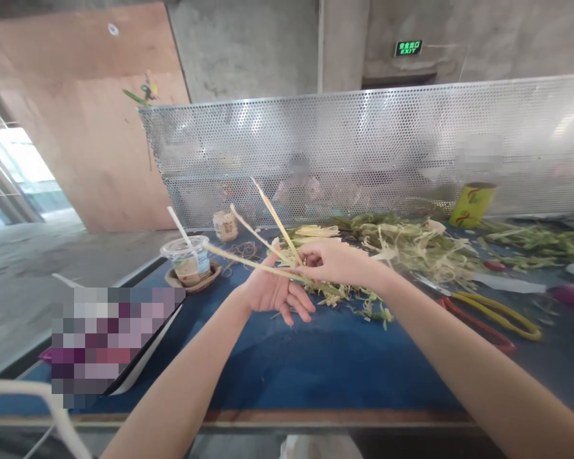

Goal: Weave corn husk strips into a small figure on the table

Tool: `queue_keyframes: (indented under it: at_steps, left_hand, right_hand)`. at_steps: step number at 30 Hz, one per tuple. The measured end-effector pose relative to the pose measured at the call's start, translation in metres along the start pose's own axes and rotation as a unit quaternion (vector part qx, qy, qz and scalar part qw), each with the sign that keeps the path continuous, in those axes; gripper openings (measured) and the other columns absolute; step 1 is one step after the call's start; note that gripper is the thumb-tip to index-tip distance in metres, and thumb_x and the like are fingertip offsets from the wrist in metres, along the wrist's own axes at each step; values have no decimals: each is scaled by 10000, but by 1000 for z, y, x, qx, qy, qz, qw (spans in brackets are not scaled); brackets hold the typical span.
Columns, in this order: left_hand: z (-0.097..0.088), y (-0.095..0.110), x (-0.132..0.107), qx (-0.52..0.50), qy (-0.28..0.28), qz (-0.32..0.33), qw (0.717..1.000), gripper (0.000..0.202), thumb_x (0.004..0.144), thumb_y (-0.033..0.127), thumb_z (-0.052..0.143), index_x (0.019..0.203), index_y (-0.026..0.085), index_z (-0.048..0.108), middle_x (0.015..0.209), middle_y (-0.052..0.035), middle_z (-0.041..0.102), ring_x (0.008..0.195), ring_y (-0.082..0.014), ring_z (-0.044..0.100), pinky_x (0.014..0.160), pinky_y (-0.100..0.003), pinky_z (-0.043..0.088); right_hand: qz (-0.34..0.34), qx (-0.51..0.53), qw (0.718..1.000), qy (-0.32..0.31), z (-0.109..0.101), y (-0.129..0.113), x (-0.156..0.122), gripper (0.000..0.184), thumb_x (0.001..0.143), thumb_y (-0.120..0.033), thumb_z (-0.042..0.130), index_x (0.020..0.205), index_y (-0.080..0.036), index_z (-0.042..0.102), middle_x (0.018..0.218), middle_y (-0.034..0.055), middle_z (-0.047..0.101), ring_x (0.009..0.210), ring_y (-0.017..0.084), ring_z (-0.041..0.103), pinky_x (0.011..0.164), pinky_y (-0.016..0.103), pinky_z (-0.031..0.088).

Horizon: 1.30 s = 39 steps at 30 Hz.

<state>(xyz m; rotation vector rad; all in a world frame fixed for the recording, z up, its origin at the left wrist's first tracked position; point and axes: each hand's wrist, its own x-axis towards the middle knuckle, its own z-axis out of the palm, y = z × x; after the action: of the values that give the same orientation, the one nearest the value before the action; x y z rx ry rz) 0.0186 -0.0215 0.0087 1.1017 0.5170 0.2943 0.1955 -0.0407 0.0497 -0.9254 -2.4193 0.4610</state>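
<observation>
Above the blue tabletop, my right hand pinches several long, pale yellow-green plant strips at one end. The strips fan out to the left and upward from its fingertips. One flat, straw-coloured strip points steeply up. Just left of the pinch, my left hand is turned palm up with its fingers loosely spread. Its thumb is raised beside the strips, which cross over it; whether it presses them I cannot tell. Behind the hands lies a heap of green and pale shredded plant leaves.
Scissors with yellow and red handles lie at right, near a purple-handled knife. A lidded plastic cup stands in a brown dish at left, beside a jar and thin twine. A perforated metal screen borders the table; a yellow roll leans there.
</observation>
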Motion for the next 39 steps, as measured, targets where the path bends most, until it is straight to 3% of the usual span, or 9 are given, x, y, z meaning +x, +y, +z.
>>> queue_keyframes:
  at_steps: [8,10,13,15,19,24,29,35,39]
  left_hand:
    - [8,-12,12,-59,17,123,991,834,584,834,170,841,141,556,696,-145,679,584,-232,641,366,-264,466]
    - [10,-17,16,-40,43,153,986,654,656,735,370,819,132,562,666,-117,672,557,-199,625,356,-237,462]
    - [9,-21,21,-11,94,193,977,326,711,423,608,793,108,586,694,-97,676,565,-165,621,369,-204,472]
    - [7,-23,23,-10,122,211,970,220,736,306,614,802,97,599,747,-105,685,580,-147,626,386,-185,478]
    - [3,-22,29,-11,173,230,958,166,789,230,553,822,79,613,813,-131,690,581,-119,625,379,-150,459]
    - [6,-23,34,5,214,236,948,171,763,249,580,776,84,623,794,-126,697,567,-123,627,372,-161,453]
    - [11,-21,32,34,222,239,945,268,704,354,616,723,86,612,800,-139,691,535,-131,617,300,-155,369]
    - [18,-16,35,106,223,227,942,320,658,423,626,684,105,602,737,-110,678,477,-113,576,269,-156,339]
    - [30,-13,36,174,224,221,933,287,680,393,619,686,106,616,680,-77,661,435,-98,553,264,-159,360]
  right_hand:
    - [42,-6,996,76,8,11,-2,179,773,-304,479,665,-165,515,550,-43,483,486,67,401,468,209,271]
    - [44,0,995,90,10,13,-2,174,767,-292,486,657,-160,514,529,-46,472,472,66,394,460,207,266]
    - [34,14,994,99,13,17,-2,145,785,-277,468,720,-166,535,554,-38,512,482,73,429,473,205,298]
    - [31,27,993,111,15,21,-4,167,813,-290,438,765,-174,547,605,-24,549,511,84,465,496,211,338]
    - [40,42,986,155,21,31,-7,231,835,-313,414,765,-172,583,721,22,574,635,119,527,582,247,426]
    - [43,56,980,185,23,40,-13,195,782,-322,510,839,-197,648,1055,87,494,907,176,519,704,293,482]
    - [-29,53,992,115,13,52,-21,190,757,-324,566,820,-187,682,1189,92,426,799,137,525,745,315,468]
    - [-32,89,990,102,9,67,-26,236,807,-298,480,775,-198,692,1168,91,504,784,136,536,765,311,448]
    - [23,135,978,157,7,51,-23,316,838,-293,419,1094,-192,574,971,67,633,816,144,586,723,291,464]
